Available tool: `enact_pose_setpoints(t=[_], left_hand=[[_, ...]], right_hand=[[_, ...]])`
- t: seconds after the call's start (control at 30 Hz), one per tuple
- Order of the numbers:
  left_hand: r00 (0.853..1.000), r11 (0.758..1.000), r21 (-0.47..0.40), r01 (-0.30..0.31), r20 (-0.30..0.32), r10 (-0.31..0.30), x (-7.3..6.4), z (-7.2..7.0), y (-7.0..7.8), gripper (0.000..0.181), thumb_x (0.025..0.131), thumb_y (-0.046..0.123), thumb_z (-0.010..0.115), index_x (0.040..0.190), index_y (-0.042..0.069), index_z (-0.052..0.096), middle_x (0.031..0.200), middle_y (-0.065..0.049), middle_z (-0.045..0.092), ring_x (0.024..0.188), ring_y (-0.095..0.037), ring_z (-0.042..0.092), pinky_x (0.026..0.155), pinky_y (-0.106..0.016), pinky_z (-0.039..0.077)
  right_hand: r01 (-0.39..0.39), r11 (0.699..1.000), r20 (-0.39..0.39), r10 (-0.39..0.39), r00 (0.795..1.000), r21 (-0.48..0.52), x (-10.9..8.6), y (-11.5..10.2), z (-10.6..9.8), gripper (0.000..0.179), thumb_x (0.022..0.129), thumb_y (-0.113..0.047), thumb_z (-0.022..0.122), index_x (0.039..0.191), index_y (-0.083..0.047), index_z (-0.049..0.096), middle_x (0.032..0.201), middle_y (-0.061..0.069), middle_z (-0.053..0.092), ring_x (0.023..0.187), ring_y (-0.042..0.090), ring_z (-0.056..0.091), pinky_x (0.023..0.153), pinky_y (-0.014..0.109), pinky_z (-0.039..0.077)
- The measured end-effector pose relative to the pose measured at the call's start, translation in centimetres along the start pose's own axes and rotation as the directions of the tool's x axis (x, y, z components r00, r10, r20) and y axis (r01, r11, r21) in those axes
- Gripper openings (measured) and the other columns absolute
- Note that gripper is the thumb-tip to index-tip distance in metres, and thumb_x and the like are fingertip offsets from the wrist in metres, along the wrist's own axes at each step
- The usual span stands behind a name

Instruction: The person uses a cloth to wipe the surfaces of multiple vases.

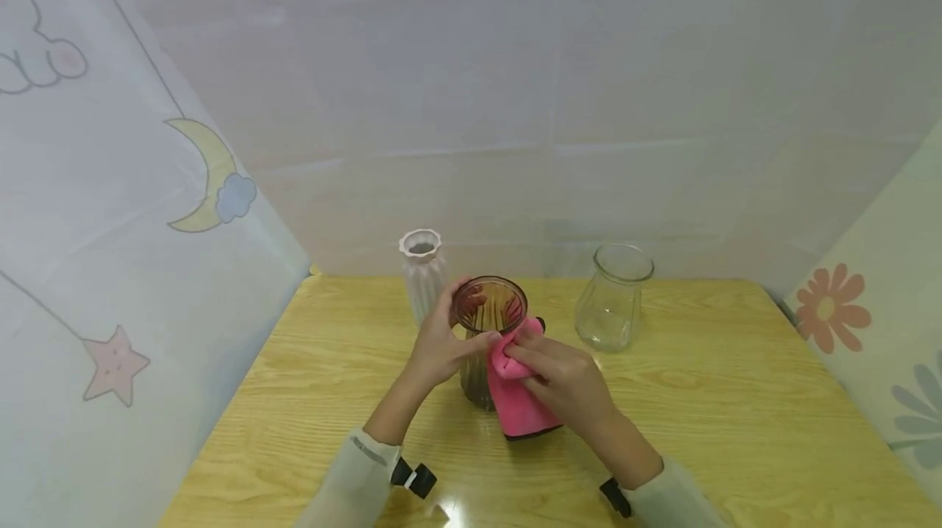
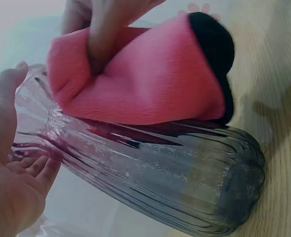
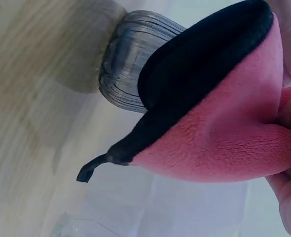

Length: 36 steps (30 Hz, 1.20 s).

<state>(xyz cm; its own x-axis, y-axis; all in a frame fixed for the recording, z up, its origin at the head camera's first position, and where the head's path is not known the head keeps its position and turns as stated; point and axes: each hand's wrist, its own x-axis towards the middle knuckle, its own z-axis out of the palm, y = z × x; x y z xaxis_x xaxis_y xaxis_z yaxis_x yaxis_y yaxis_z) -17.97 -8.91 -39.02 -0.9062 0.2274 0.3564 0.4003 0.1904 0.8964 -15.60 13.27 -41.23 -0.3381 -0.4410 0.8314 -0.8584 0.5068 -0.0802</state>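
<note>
A ribbed, tinted glass vase [image 1: 477, 377] stands on the wooden table, its upper part reddish-brown and its base grey. My left hand [image 1: 439, 342] grips it around the neck, thumb on the near side and fingers behind. In my right hand [image 1: 565, 377] is a pink cloth [image 1: 519, 405] with black edging, bunched between thumb and fingers against the vase's right side. From the left wrist view, the cloth [image 2: 150, 79] lies along the ribbed glass [image 2: 185, 168]. A black loop [image 3: 88, 168] hangs from the cloth's corner in the right wrist view.
A white fluted vase [image 1: 423, 275] stands behind my left hand. To the right is a clear glass vase [image 1: 611, 307] with a wide rim. The wooden table [image 1: 294, 397] meets pale printed sheets [image 1: 456, 103] at the back and sides.
</note>
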Motion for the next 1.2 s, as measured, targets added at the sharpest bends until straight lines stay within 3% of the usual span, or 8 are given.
enact_pose_setpoints(t=[0.1, 0.2, 0.43, 0.57, 0.67, 0.83, 1.03, 1.2], left_hand=[[0.998, 0.998, -0.054, -0.026, 0.051, 0.029, 0.3, -0.4, -0.4, 0.093, 0.084, 0.029, 0.085, 0.154, 0.003, 0.030, 0.141, -0.016, 0.057, 0.132, -0.029, 0.054, 0.114, -0.045, 0.041], [0.990, 0.990, -0.129, -0.056, 0.118, 0.072, 0.8, -1.0, -0.8, 0.095, 0.085, 0.036, 0.083, 0.154, 0.001, 0.029, 0.142, -0.021, 0.055, 0.133, -0.035, 0.053, 0.114, -0.043, 0.041], [0.942, 0.964, -0.255, -0.078, 0.298, 0.155, 2.5, -1.9, -1.6, 0.103, 0.083, 0.055, 0.079, 0.156, 0.003, 0.027, 0.149, -0.028, 0.045, 0.137, -0.041, 0.047, 0.114, -0.045, 0.041], [0.940, 0.971, -0.238, -0.035, 0.321, 0.113, 2.7, -2.1, -1.8, 0.117, 0.078, 0.062, 0.078, 0.161, 0.007, 0.016, 0.152, -0.025, 0.043, 0.140, -0.042, 0.043, 0.116, -0.044, 0.037], [0.962, 0.986, -0.162, -0.033, 0.263, 0.076, 2.0, -1.9, -1.6, 0.126, 0.075, 0.068, 0.078, 0.162, 0.007, 0.010, 0.158, -0.022, 0.036, 0.144, -0.040, 0.037, 0.120, -0.046, 0.030], [0.994, 1.000, -0.002, -0.018, 0.106, 0.018, 0.3, -1.2, -1.0, 0.127, 0.074, 0.073, 0.076, 0.160, 0.001, 0.016, 0.160, -0.020, 0.035, 0.144, -0.039, 0.039, 0.119, -0.055, 0.030], [0.998, 0.997, 0.050, 0.060, 0.005, -0.060, -0.4, 0.2, 0.8, 0.116, 0.077, 0.061, 0.082, 0.160, 0.004, 0.023, 0.150, -0.017, 0.049, 0.138, -0.035, 0.047, 0.115, -0.054, 0.036], [0.995, 0.996, 0.033, 0.087, -0.043, -0.085, -0.4, 1.0, 1.1, 0.105, 0.082, 0.042, 0.085, 0.159, 0.005, 0.024, 0.143, -0.015, 0.056, 0.135, -0.031, 0.051, 0.115, -0.051, 0.037]], right_hand=[[-0.014, 1.000, 0.077, 0.015, 0.997, -0.017, -0.7, -0.2, 0.3, 0.034, 0.069, -0.013, 0.088, 0.103, -0.009, 0.081, 0.101, 0.007, 0.078, 0.092, 0.024, 0.076, 0.074, 0.037, 0.062], [-0.032, 0.999, 0.186, 0.038, 0.982, -0.035, -1.5, -0.3, 0.6, 0.033, 0.069, -0.012, 0.090, 0.101, -0.012, 0.080, 0.100, 0.004, 0.078, 0.091, 0.020, 0.076, 0.073, 0.035, 0.062], [-0.046, 0.996, 0.398, 0.073, 0.914, -0.077, -2.4, -0.6, 0.4, 0.018, 0.076, -0.009, 0.084, 0.091, -0.018, 0.079, 0.091, -0.007, 0.076, 0.085, 0.007, 0.072, 0.069, 0.027, 0.059], [-0.065, 0.995, 0.471, 0.094, 0.877, -0.079, -2.5, -0.7, 0.0, 0.016, 0.079, -0.009, 0.081, 0.092, -0.019, 0.079, 0.092, -0.008, 0.076, 0.088, 0.006, 0.071, 0.071, 0.025, 0.059], [-0.092, 0.993, 0.412, 0.112, 0.904, -0.068, -2.6, -0.8, -0.6, 0.023, 0.075, -0.008, 0.083, 0.095, -0.018, 0.080, 0.094, -0.008, 0.076, 0.088, 0.008, 0.072, 0.072, 0.029, 0.060], [-0.098, 0.995, 0.142, 0.099, 0.985, -0.015, -1.9, -0.6, -2.2, 0.032, 0.070, -0.010, 0.090, 0.101, -0.014, 0.081, 0.096, -0.001, 0.078, 0.085, 0.016, 0.075, 0.071, 0.035, 0.061], [-0.081, 0.996, 0.024, 0.080, 0.996, 0.028, 0.2, -0.2, -2.4, 0.033, 0.100, -0.039, 0.063, 0.109, -0.012, 0.080, 0.108, 0.007, 0.077, 0.097, 0.025, 0.075, 0.079, 0.042, 0.061], [-0.033, 0.999, -0.019, 0.033, 0.999, 0.034, 0.7, -0.1, -1.3, 0.032, 0.075, -0.014, 0.087, 0.106, -0.010, 0.080, 0.103, 0.008, 0.078, 0.092, 0.026, 0.076, 0.076, 0.042, 0.061]])
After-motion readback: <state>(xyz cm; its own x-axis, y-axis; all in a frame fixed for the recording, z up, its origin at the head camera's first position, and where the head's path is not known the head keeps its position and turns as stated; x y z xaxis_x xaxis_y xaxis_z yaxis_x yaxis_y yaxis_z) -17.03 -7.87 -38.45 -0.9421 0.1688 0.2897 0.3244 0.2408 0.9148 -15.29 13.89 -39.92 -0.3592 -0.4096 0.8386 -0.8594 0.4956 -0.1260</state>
